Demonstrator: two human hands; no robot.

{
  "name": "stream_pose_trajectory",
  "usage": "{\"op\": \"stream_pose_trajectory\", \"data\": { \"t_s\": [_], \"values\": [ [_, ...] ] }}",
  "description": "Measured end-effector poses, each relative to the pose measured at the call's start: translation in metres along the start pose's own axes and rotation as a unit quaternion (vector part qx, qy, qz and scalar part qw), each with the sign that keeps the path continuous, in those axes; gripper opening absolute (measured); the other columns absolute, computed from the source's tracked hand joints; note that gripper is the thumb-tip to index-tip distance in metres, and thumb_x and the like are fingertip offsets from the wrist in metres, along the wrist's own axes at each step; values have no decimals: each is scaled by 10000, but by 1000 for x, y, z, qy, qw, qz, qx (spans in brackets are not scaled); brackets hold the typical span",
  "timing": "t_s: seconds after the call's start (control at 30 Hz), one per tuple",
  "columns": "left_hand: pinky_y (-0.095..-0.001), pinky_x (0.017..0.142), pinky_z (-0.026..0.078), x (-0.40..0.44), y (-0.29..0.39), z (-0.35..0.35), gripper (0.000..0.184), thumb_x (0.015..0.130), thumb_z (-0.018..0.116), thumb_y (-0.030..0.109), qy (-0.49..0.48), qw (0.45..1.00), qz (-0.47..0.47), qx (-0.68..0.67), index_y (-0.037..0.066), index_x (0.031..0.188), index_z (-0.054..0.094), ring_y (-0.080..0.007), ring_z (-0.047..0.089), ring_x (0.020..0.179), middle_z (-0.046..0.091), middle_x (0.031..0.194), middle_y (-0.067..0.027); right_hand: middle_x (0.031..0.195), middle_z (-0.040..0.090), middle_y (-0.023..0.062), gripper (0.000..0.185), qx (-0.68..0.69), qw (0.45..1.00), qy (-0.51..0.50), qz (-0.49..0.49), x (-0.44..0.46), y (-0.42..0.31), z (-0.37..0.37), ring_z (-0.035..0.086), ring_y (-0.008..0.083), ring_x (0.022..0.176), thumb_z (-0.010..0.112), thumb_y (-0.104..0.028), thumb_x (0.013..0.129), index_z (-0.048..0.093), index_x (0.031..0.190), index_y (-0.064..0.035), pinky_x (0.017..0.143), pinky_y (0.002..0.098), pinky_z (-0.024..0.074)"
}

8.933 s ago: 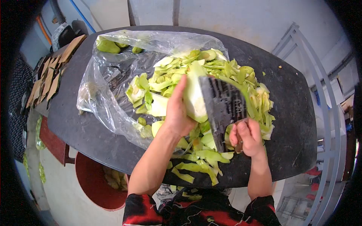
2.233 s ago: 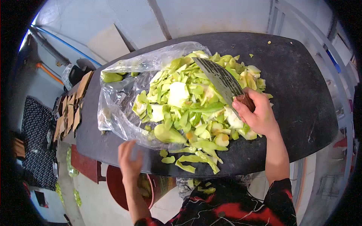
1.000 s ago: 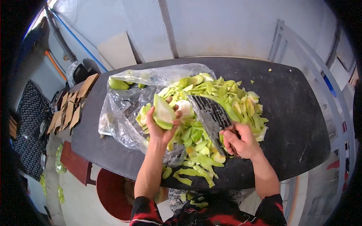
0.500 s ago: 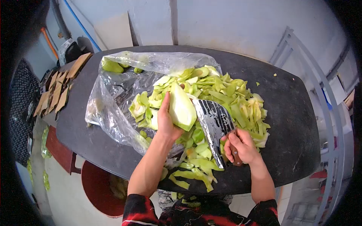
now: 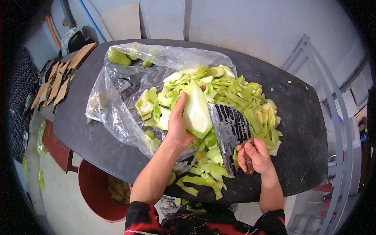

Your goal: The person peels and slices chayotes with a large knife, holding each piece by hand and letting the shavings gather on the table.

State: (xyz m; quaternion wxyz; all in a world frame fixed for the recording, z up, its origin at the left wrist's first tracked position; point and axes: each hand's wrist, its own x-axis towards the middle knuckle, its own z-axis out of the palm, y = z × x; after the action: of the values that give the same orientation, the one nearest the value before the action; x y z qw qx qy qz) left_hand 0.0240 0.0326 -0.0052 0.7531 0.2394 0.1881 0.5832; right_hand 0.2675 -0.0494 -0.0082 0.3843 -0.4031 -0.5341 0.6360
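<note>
A pale green piece of vegetable (image 5: 197, 113), its whitish cut face showing, rests in my left hand (image 5: 181, 127), fingers wrapped behind it. My right hand (image 5: 255, 156) is closed round the wooden handle of a broad dark cleaver (image 5: 231, 133). The blade stands close to the right side of the piece; whether it touches cannot be made out. Behind and beneath both lies a big heap of green peelings (image 5: 235, 92), partly on a clear plastic bag (image 5: 117, 113). Longer strips of peel (image 5: 203, 182) lie near the table's front edge.
Whole green vegetables (image 5: 118, 57) sit in the bag at the back left of the dark table (image 5: 301, 137). A red bin (image 5: 98, 196) stands on the floor below the front left edge. Cardboard pieces (image 5: 58, 85) are at the left, and a grey metal railing (image 5: 337, 98) at the right.
My left hand, seen empty at the front left earlier, came to hold the piece over the heap. Since then the piece has turned more upright and moved right, nearer the cleaver.
</note>
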Motion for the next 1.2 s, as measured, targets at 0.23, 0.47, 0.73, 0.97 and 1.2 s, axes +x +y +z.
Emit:
{"op": "stream_pose_trajectory", "data": {
  "t_s": [0.23,0.47,0.73,0.97,1.2],
  "values": [
    [-303,767,486,-6,-4,5,539,972,457,487,16,1000,-19,19,84,1322,527,-140,585,867,603,965,-20,618,547,64,387,-2,1000,18,-8,0,5,0,513,130,460,498,-352,1017,498,974,32,422,267,426],
    [-408,852,514,-13,-38,12,567,942,493,548,106,993,-50,-4,101,1287,543,-235,636,922,643,1041,-61,608,533,67,360,48,998,34,1,2,10,2,512,143,453,498,-341,1018,496,959,15,409,280,426],
    [-424,922,492,-18,-51,15,596,927,506,569,63,996,-59,-5,89,1278,542,-258,634,1024,646,1146,-105,589,509,67,354,128,991,16,-29,7,14,11,508,152,448,481,-352,1022,489,942,-7,398,293,428],
    [-424,962,473,-18,-57,16,599,956,457,547,48,997,-53,11,70,1315,512,-272,625,1063,635,1188,-116,586,505,63,358,133,991,20,-25,8,14,12,507,154,445,472,-360,1025,488,931,-15,401,296,430],
    [-427,968,470,-22,-48,23,603,955,453,561,13,996,-83,-24,78,1312,515,-273,624,1067,634,1193,-113,589,510,61,351,147,989,14,-24,8,13,14,505,154,442,474,-356,1025,489,938,-16,404,293,423]
  ]
}}
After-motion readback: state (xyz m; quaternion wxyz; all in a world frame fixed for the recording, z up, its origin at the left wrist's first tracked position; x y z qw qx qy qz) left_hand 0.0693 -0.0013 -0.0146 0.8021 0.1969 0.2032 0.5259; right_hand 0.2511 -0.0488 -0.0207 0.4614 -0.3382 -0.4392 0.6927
